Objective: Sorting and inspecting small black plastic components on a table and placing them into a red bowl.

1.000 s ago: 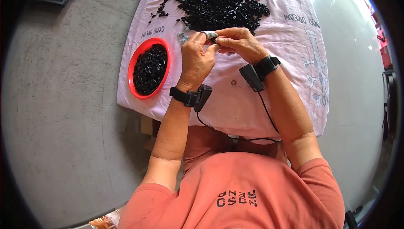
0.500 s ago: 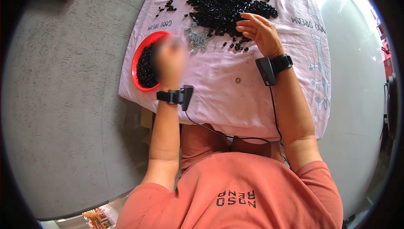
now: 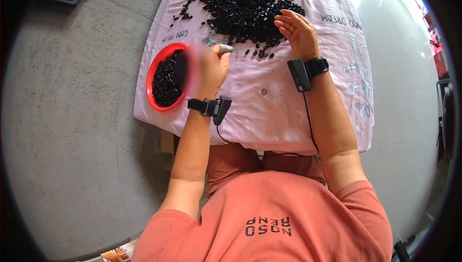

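Note:
My left hand (image 3: 214, 72), partly blurred, is over the right side of a red bowl (image 3: 150, 81) of small black pieces (image 3: 166, 84). Its thumb and forefinger close on a small silvery piece (image 3: 224, 48); its exact kind is unclear. Behind those fingertips, a little heap of thin grey metallic pieces (image 3: 208, 39) is partly hidden. My right hand (image 3: 301, 33) hovers at the right edge of a big pile of small black parts (image 3: 240, 2). Its fingers are stretched out and slightly bent, and nothing shows in them.
A pinkish cloth (image 3: 245, 113) covers the table, with a small ring (image 3: 263, 91) lying on it. Loose black parts are scattered around the pile. A cable (image 3: 309, 122) runs down from the black wrist device (image 3: 299, 74) on my right arm.
My left hand has moved right, away from the bowl's middle, and a silvery piece now shows at its fingertips. My right hand stays beside the black pile. The whole view has shifted slightly.

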Demonstrator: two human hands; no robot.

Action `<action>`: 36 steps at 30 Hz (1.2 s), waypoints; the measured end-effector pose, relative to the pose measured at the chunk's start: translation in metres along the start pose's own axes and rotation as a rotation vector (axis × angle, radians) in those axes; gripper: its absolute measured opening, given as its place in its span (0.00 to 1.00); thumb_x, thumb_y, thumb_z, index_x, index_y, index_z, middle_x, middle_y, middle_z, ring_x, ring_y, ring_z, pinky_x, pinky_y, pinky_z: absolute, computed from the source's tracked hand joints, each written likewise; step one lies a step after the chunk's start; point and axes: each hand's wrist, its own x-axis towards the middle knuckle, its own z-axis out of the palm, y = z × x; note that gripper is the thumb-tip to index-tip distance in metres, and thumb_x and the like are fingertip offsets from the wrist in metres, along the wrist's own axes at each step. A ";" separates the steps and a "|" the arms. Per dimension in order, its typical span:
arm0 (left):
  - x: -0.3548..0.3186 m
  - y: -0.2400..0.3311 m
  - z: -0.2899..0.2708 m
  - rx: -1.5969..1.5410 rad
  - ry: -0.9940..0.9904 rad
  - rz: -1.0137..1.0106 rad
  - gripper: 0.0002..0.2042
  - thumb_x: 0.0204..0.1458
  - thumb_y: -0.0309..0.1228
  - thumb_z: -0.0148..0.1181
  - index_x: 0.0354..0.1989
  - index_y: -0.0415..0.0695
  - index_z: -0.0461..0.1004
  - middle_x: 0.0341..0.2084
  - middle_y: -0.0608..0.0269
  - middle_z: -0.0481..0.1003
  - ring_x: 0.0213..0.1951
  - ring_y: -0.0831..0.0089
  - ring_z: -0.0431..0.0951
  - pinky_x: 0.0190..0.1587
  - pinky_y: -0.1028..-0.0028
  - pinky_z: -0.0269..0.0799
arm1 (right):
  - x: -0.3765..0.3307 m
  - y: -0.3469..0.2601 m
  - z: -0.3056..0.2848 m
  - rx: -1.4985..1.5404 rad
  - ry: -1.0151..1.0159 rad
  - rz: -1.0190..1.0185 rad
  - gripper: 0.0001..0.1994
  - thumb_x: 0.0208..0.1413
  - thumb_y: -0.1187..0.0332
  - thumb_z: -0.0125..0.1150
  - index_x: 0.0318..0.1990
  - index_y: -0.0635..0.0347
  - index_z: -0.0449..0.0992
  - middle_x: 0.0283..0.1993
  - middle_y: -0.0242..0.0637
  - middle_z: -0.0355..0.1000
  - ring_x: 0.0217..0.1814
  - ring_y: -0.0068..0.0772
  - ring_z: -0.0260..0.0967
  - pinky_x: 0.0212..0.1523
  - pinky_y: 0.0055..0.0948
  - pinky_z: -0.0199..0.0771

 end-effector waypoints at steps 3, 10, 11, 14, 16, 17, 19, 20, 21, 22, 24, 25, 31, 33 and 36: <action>0.015 -0.005 0.018 -0.022 -0.073 0.012 0.06 0.49 0.28 0.60 0.32 0.42 0.81 0.25 0.53 0.81 0.30 0.58 0.83 0.36 0.65 0.76 | -0.001 0.001 0.005 0.010 0.098 -0.036 0.14 0.65 0.64 0.57 0.49 0.66 0.77 0.44 0.46 0.79 0.43 0.36 0.81 0.41 0.24 0.83; 0.039 -0.002 0.043 0.072 -0.159 0.112 0.10 0.48 0.25 0.57 0.38 0.44 0.81 0.33 0.49 0.80 0.38 0.54 0.81 0.44 0.61 0.76 | 0.000 0.004 0.009 -0.049 0.233 -0.054 0.14 0.65 0.65 0.55 0.50 0.67 0.75 0.49 0.47 0.77 0.51 0.39 0.77 0.52 0.32 0.77; 0.042 0.000 0.046 0.061 -0.180 0.104 0.11 0.48 0.25 0.56 0.39 0.44 0.81 0.34 0.49 0.79 0.39 0.53 0.80 0.45 0.60 0.76 | 0.000 0.006 0.011 -0.049 0.241 -0.052 0.14 0.65 0.65 0.55 0.50 0.67 0.75 0.49 0.47 0.77 0.52 0.40 0.77 0.53 0.33 0.77; 0.045 0.002 0.053 0.104 -0.220 0.106 0.11 0.48 0.25 0.56 0.39 0.44 0.81 0.36 0.49 0.79 0.40 0.53 0.80 0.46 0.60 0.76 | 0.001 0.007 0.009 -0.015 0.208 -0.025 0.15 0.64 0.64 0.58 0.50 0.65 0.76 0.50 0.41 0.76 0.53 0.35 0.76 0.54 0.32 0.75; 0.045 0.002 0.055 0.122 -0.236 0.108 0.11 0.48 0.25 0.55 0.39 0.44 0.81 0.36 0.49 0.79 0.40 0.53 0.80 0.46 0.61 0.76 | -0.001 0.007 0.011 -0.037 0.184 0.006 0.17 0.65 0.62 0.55 0.54 0.66 0.74 0.54 0.44 0.75 0.59 0.38 0.73 0.57 0.33 0.73; 0.043 0.001 0.054 0.112 -0.243 0.106 0.11 0.48 0.25 0.55 0.38 0.44 0.81 0.35 0.50 0.80 0.39 0.53 0.80 0.46 0.61 0.76 | -0.001 0.007 0.011 -0.055 0.157 0.024 0.18 0.65 0.61 0.55 0.54 0.66 0.73 0.54 0.44 0.74 0.59 0.38 0.73 0.57 0.34 0.73; 0.040 0.001 0.050 0.090 -0.263 0.082 0.11 0.48 0.25 0.54 0.38 0.43 0.81 0.34 0.50 0.80 0.38 0.54 0.81 0.46 0.61 0.76 | 0.000 0.006 0.011 -0.092 0.102 0.060 0.19 0.66 0.60 0.54 0.56 0.65 0.72 0.55 0.44 0.74 0.60 0.37 0.72 0.58 0.34 0.72; 0.040 0.001 0.045 0.077 -0.276 0.062 0.11 0.47 0.25 0.54 0.37 0.43 0.81 0.33 0.51 0.81 0.38 0.54 0.81 0.46 0.62 0.76 | -0.001 0.006 0.011 -0.124 0.057 0.094 0.19 0.66 0.60 0.54 0.57 0.65 0.72 0.55 0.45 0.74 0.61 0.37 0.72 0.58 0.34 0.72; 0.040 -0.001 0.042 0.064 -0.290 0.041 0.11 0.47 0.25 0.54 0.37 0.42 0.81 0.32 0.51 0.81 0.37 0.54 0.81 0.45 0.62 0.76 | -0.002 0.006 0.010 -0.155 0.013 0.129 0.20 0.66 0.59 0.54 0.57 0.65 0.72 0.56 0.45 0.73 0.61 0.37 0.71 0.58 0.34 0.72; 0.039 -0.003 0.038 0.057 -0.265 0.066 0.10 0.47 0.25 0.55 0.36 0.41 0.81 0.29 0.51 0.81 0.36 0.56 0.82 0.43 0.62 0.76 | -0.003 0.006 0.013 -0.187 -0.036 0.163 0.20 0.66 0.59 0.53 0.58 0.65 0.71 0.57 0.45 0.73 0.61 0.36 0.71 0.59 0.35 0.72; 0.035 -0.005 0.035 0.004 -0.262 0.030 0.10 0.48 0.25 0.55 0.37 0.42 0.81 0.30 0.51 0.81 0.36 0.56 0.82 0.42 0.63 0.76 | -0.004 0.007 0.019 -0.217 -0.027 0.164 0.21 0.67 0.58 0.52 0.59 0.65 0.71 0.57 0.45 0.73 0.61 0.37 0.71 0.58 0.34 0.73; 0.033 -0.005 0.033 -0.023 -0.261 0.012 0.11 0.48 0.24 0.55 0.37 0.42 0.81 0.30 0.51 0.81 0.36 0.56 0.82 0.42 0.63 0.76 | -0.005 0.007 0.021 -0.233 -0.022 0.165 0.22 0.67 0.57 0.52 0.59 0.65 0.70 0.57 0.45 0.73 0.60 0.37 0.72 0.58 0.34 0.73; 0.023 -0.006 0.039 0.040 -0.223 0.073 0.09 0.47 0.24 0.58 0.37 0.42 0.79 0.30 0.52 0.79 0.34 0.54 0.81 0.40 0.61 0.76 | -0.005 0.005 0.023 -0.141 -0.127 0.157 0.22 0.68 0.57 0.50 0.60 0.66 0.70 0.57 0.46 0.72 0.57 0.38 0.74 0.56 0.31 0.76; 0.019 -0.005 0.040 0.101 -0.212 0.128 0.09 0.47 0.25 0.59 0.37 0.42 0.80 0.30 0.53 0.78 0.33 0.57 0.80 0.39 0.64 0.76 | -0.004 0.006 0.018 -0.119 -0.218 0.265 0.22 0.68 0.57 0.51 0.61 0.65 0.69 0.57 0.46 0.72 0.57 0.38 0.74 0.56 0.31 0.76; 0.015 -0.002 0.039 0.140 -0.197 0.185 0.09 0.48 0.25 0.61 0.37 0.42 0.80 0.30 0.54 0.77 0.32 0.60 0.80 0.37 0.66 0.76 | -0.008 0.007 0.021 -0.226 -0.245 0.341 0.22 0.67 0.57 0.52 0.61 0.64 0.69 0.57 0.45 0.72 0.56 0.39 0.74 0.56 0.32 0.76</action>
